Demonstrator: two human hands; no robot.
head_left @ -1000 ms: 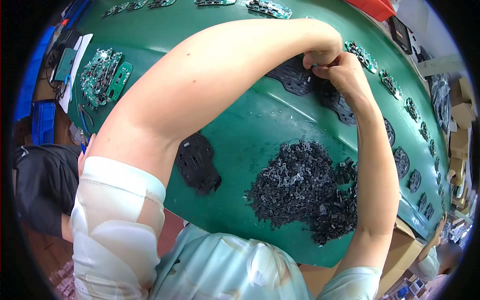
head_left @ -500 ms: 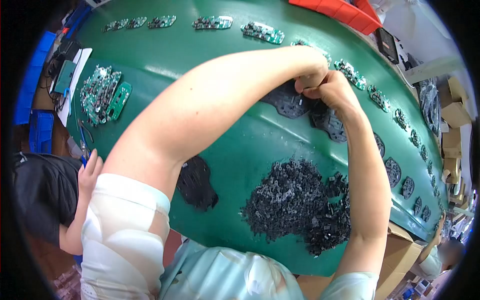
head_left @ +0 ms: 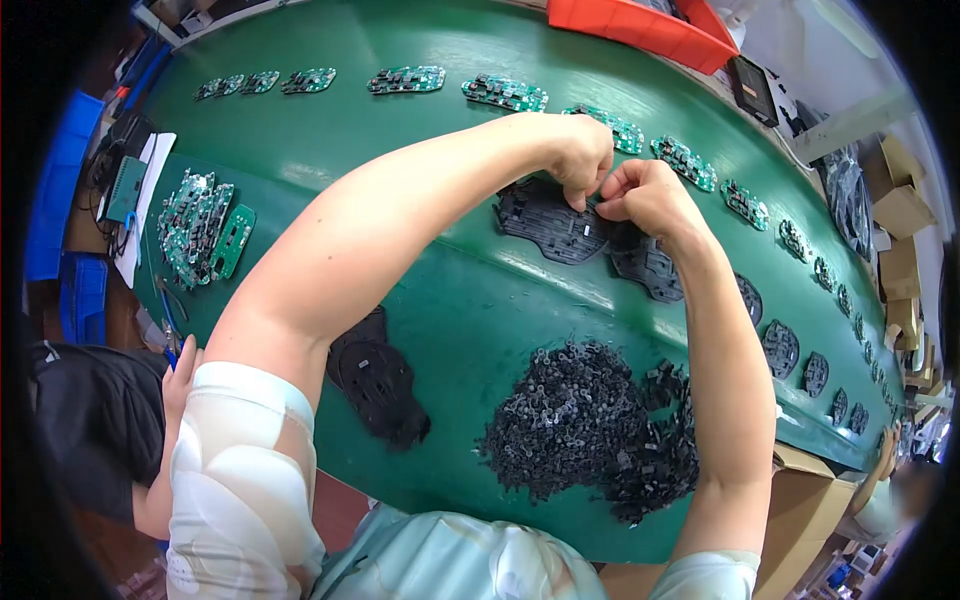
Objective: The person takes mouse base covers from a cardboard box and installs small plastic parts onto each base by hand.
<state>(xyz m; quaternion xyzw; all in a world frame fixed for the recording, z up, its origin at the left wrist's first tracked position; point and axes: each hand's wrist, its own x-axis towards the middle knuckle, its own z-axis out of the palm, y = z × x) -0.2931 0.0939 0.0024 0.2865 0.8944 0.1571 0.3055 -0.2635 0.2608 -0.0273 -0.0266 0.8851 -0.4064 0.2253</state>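
My left hand point(head_left: 583, 160) is over a black plastic panel point(head_left: 550, 222), its fingers pinched together and pointing down at the panel's upper right part. Close beside it, my right hand point(head_left: 640, 193) has its thumb and index finger nearly together near the panel's right edge. Anything between the fingers of either hand is too small to make out. A second black panel point(head_left: 648, 262) lies under and below my right hand. Just behind the hands is a green circuit board point(head_left: 622, 133), one of a curved row.
A heap of small black parts point(head_left: 565, 415) lies nearer my body, with stacked black panels point(head_left: 378, 385) to its left. Piled circuit boards point(head_left: 195, 228) are at the left. A red bin point(head_left: 645, 35) stands at the back. Another person's hand point(head_left: 180, 375) is at the left edge.
The view has shifted, so the table contents appear lower. My hands have moved slightly apart, and more of the black panel beneath them shows.
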